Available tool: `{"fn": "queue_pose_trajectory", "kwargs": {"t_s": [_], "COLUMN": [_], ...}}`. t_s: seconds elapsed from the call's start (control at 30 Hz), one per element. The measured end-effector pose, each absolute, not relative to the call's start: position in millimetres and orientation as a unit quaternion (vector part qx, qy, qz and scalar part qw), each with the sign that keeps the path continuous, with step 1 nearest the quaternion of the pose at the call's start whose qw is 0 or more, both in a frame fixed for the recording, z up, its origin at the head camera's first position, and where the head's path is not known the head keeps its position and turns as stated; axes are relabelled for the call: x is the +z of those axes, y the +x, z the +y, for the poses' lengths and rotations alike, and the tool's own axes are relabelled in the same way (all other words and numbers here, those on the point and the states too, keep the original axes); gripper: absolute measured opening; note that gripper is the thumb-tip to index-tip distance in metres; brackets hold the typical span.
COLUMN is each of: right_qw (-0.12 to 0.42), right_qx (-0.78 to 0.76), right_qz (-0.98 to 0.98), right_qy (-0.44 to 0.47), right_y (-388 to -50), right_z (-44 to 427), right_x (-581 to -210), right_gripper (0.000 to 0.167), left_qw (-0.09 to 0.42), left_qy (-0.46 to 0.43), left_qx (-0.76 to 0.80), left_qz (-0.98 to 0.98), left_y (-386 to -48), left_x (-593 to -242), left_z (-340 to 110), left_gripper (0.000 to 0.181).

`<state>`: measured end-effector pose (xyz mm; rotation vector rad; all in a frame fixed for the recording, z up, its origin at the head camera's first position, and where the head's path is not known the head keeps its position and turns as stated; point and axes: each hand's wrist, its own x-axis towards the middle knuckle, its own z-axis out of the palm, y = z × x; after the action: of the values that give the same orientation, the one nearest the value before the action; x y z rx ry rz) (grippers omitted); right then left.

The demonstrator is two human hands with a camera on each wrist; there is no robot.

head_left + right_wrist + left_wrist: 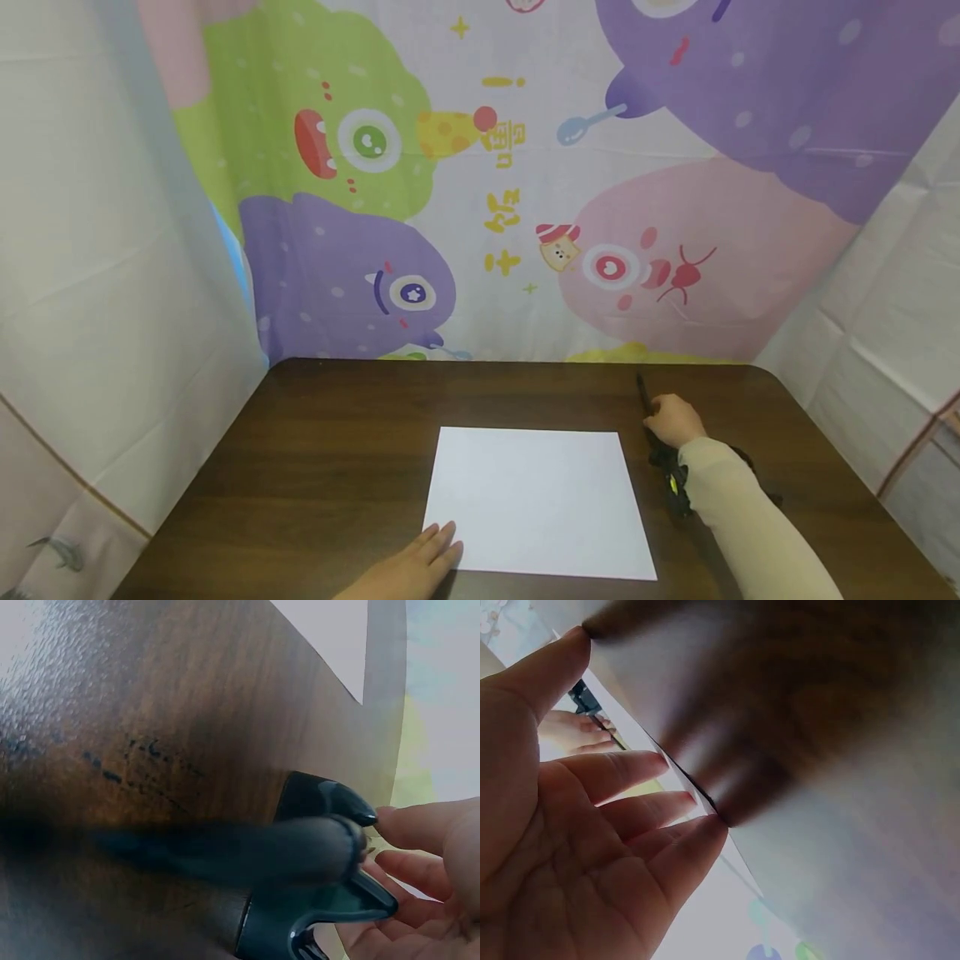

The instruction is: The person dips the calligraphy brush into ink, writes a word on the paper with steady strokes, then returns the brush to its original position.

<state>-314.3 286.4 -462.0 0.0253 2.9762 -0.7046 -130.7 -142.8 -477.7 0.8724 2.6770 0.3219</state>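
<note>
Operator: Biggest first?

Annotator: Backdrop behind your table: white cloth, green, purple and pink cartoon creatures printed sideways, yellow lettering between them. Next, the table itself: dark brown, wood grain, rounded far corners. Pale cloth panels hang along both sides.

Operator: On top?

Annotator: Your white sheet, plain, lying flat in front of you, apart from the table's far edge.

Operator: Arms, hands?

Annotator: Light sleeve on your right arm, which reaches forward past the sheet's right edge. Your left hand has its fingers extended, tips on the sheet's near left corner, gripping nothing. Your right hand is off the sheet, fingers curled, pinching a dark stick.

Operator: Small stuff?

Annotator: Black wrist device by your right cuff, yellow-green mark on it. Glossy notched piece at your right fingertips in the right wrist view; can't tell if it belongs to the stick. Last, that dark stick: right of the sheet's far right corner, far end pointing at the backdrop. Exact type unclear, too small.
</note>
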Motion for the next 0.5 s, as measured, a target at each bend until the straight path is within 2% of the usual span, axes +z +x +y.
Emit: {"fn": "queue_pose_trajectory", "kwargs": {"t_s": [0.5], "right_qw": [0.047], "right_qx": [-0.228], "right_qz": [0.972], "right_qy": [0.02], "right_y": [-315.1], "right_z": [284.1], "right_x": [-459.5], "right_gripper": [0.043], "left_qw": [0.167], "left_qy": [0.299], "left_qx": [0.123], "left_qz": [0.932], "left_y": [-131.3], "left_x": [-476.7], "left_z": [-139.9], "left_gripper": [0.079]}}
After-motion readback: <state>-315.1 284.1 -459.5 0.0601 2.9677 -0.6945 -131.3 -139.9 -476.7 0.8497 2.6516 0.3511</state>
